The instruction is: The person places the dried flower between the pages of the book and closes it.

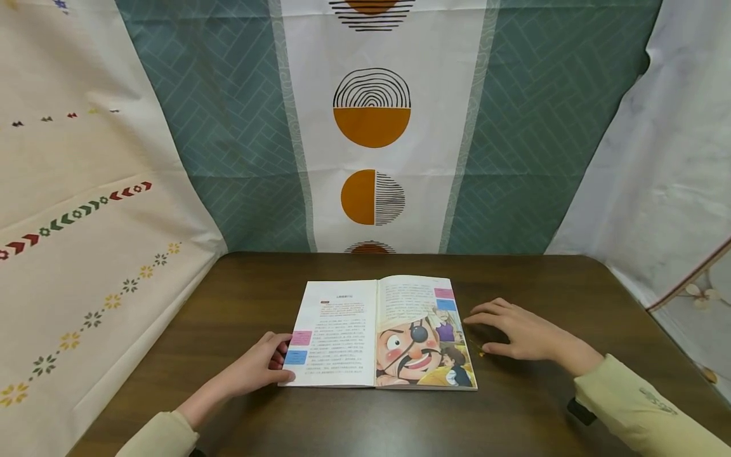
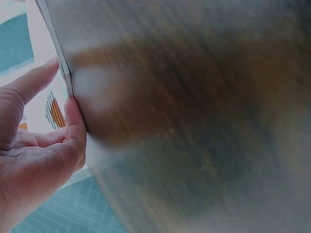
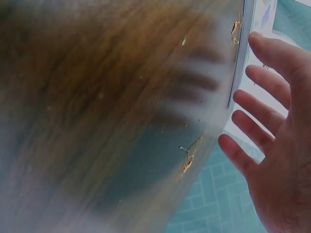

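Observation:
An open book (image 1: pixel 342 343) lies on the dark wooden table, with text on its left page and a cartoon of a face with an eye patch on its right page. My left hand (image 1: pixel 259 365) grips the book's lower left edge, thumb on the page and fingers curled at the side; the left wrist view shows that hand (image 2: pixel 43 141) with thumb and fingers at the thin book edge (image 2: pixel 60 63). Beside the right edge, my right hand (image 1: pixel 516 333) hovers low with fingers spread and loosely bent. In the right wrist view its fingers (image 3: pixel 260 109) hold nothing.
The brown table (image 1: pixel 257 273) extends around the book. Behind it hangs a green and white patterned cloth (image 1: pixel 377 158), with pale cloths at the left (image 1: pixel 85 254) and right (image 1: pixel 657 190). Small gold-coloured marks (image 3: pixel 190 160) show on the tabletop.

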